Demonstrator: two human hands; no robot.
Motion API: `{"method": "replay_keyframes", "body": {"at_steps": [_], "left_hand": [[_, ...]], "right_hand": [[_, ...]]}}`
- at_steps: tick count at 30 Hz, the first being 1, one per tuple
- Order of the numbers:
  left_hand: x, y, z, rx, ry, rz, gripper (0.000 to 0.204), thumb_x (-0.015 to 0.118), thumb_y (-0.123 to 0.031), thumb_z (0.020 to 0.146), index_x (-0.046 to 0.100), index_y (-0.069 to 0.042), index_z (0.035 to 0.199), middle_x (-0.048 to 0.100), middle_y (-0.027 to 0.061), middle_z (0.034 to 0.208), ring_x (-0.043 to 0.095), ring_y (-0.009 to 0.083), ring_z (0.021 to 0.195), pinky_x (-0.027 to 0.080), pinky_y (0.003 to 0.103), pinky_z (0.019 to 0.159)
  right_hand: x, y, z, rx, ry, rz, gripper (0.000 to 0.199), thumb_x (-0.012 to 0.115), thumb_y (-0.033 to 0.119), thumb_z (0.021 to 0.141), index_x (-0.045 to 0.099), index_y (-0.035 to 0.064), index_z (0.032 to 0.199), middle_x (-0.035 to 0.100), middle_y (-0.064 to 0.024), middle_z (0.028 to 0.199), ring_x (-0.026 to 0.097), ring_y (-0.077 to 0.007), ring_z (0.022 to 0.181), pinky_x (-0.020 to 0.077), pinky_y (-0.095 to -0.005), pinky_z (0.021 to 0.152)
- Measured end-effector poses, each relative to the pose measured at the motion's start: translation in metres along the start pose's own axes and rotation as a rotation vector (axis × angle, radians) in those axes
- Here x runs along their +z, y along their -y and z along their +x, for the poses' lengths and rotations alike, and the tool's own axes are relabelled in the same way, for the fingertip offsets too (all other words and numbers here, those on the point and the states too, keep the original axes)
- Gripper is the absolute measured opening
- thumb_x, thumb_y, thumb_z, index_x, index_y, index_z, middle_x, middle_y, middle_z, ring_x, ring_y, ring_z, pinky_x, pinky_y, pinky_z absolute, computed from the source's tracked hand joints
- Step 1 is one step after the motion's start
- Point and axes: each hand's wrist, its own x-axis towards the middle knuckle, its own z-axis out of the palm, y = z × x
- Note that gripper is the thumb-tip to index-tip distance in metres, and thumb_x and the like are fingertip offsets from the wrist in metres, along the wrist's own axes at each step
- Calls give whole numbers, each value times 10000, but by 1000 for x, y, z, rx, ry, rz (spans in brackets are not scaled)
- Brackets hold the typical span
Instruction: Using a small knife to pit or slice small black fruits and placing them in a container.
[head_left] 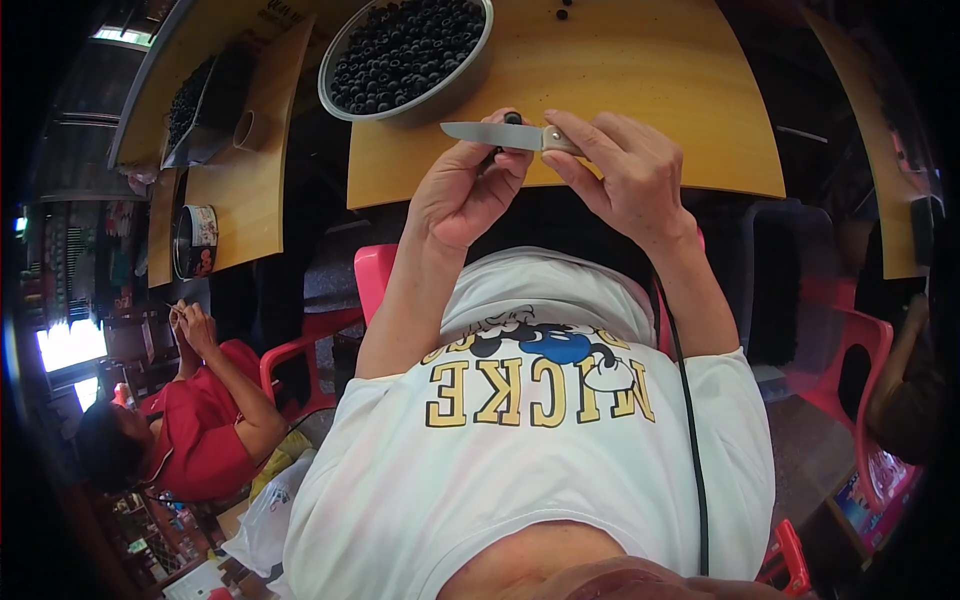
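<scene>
My right hand [635, 165] grips a folding-type knife [495, 135] by its pale handle, fingers closed around it. The blade points left and lies across the fingertips of my left hand [460, 195]. Those fingertips pinch a small black rubber-like piece [513, 118], partly hidden behind the blade. Both hands are raised over the near edge of the wooden table [640, 85]. Just beyond my left hand stands a round pale bowl [462, 78], heaped with small black ring-shaped pieces [405, 55].
Two loose black pieces [562, 14] lie at the table's far side. To the left, another table [255, 190] bears a container of black pieces [190, 105] and a round tin [196, 242]. A person in red [210, 435] sits there. A black cord [690, 430] hangs along my right side.
</scene>
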Motion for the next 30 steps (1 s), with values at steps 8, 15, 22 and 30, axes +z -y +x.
{"method": "replay_keyframes", "body": {"at_steps": [8, 15, 22, 30], "left_hand": [[0, -1, 0, 14, 43, 42, 194, 616, -60, 897, 565, 37, 1057, 610, 131, 951, 580, 167, 795, 508, 224, 619], [-10, -4, 3, -18, 85, -31, 197, 600, -48, 902, 554, 50, 1066, 589, 139, 968, 555, 169, 803, 496, 229, 632], [-5, -2, 2, 56, 51, 55, 204, 593, -56, 907, 546, 52, 1074, 577, 124, 952, 547, 166, 769, 494, 240, 639], [-5, -7, -7, 10, 320, 128, 188, 568, -50, 919, 542, 44, 1080, 555, 140, 986, 529, 143, 771, 493, 227, 657]], "right_hand": [[1, 0, 0, -10, -7, -2, 299, 714, 267, 802, 689, 85, 1038, 599, -44, 669, 568, -196, 553, 441, -308, 503], [1, -1, -1, 3, 5, -25, 298, 706, 276, 810, 688, 90, 1042, 597, -47, 670, 567, -197, 556, 440, -309, 503], [3, -2, -2, 4, 8, -11, 304, 696, 284, 819, 683, 90, 1051, 590, -44, 661, 555, -198, 541, 432, -313, 492], [3, -44, -13, 164, -1, -135, 280, 668, 260, 863, 689, 59, 1056, 622, -57, 708, 572, -188, 567, 440, -295, 511]]}}
